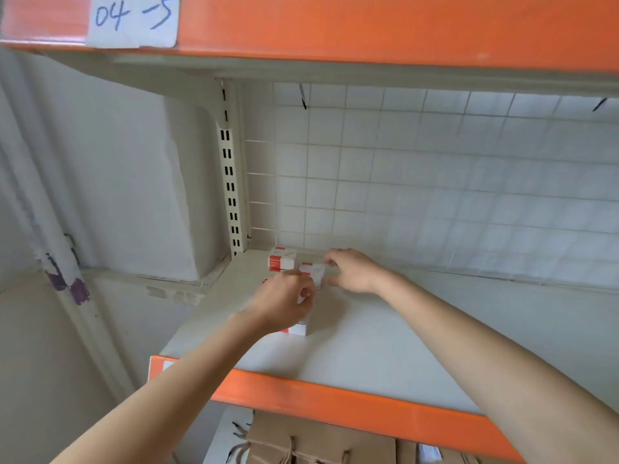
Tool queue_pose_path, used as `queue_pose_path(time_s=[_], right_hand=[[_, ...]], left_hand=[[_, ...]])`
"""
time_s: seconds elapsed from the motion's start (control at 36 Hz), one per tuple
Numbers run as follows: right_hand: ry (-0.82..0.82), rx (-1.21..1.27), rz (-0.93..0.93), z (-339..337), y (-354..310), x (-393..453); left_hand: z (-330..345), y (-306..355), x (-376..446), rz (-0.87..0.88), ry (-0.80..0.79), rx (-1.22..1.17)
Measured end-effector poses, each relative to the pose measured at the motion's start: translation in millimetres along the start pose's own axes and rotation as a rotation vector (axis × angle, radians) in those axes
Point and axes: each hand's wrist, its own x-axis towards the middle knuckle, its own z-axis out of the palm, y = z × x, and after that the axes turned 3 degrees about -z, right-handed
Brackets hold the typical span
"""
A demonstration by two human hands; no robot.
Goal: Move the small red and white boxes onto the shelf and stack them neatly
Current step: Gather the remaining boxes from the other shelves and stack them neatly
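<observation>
Head view: both hands (348, 271) pinch box (313, 271), long axis left-right.

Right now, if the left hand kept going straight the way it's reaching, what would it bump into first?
Most likely the red and white box at the back corner, just past the left hand, which reaches toward the shelf's back-left corner. Beyond it is the wire grid back. Depth is hard to judge here.

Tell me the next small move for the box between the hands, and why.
Probably slide the box held between the left hand and right hand back against the rear box. It sits slightly forward of that box, so the row is not yet flush.
</observation>
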Motion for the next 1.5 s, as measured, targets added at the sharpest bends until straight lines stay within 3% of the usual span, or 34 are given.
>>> queue_pose_path(time_s=[0.17,0.33,0.67,0.86,1.08,1.31,1.44,1.5], right_hand=[[-0.014,-0.186,-0.072,-17,48,-82],[-0.034,-0.311,-0.01,-48,115,-181],[-0.025,-0.395,0.299,-105,266,-415],[0.123,-0.253,0.555,-133,330,-521],[0.229,-0.236,0.639,-146,405,-575],[0.104,-0.357,0.705,-200,509,-592],[0.24,-0.302,0.783,-226,570,-592],[0.214,-0.271,0.823,-219,589,-596]], left_hand=[[27,70,5,0.072,-0.062,0.056],[61,171,14,0.2,-0.14,0.097],[147,400,27,0.492,-0.209,0.067],[198,525,27,0.668,-0.291,0.019],[247,625,69,0.768,-0.322,-0.011],[299,708,133,0.741,-0.338,-0.09],[325,741,159,0.718,-0.352,-0.13],[334,750,163,0.726,-0.376,-0.127]])
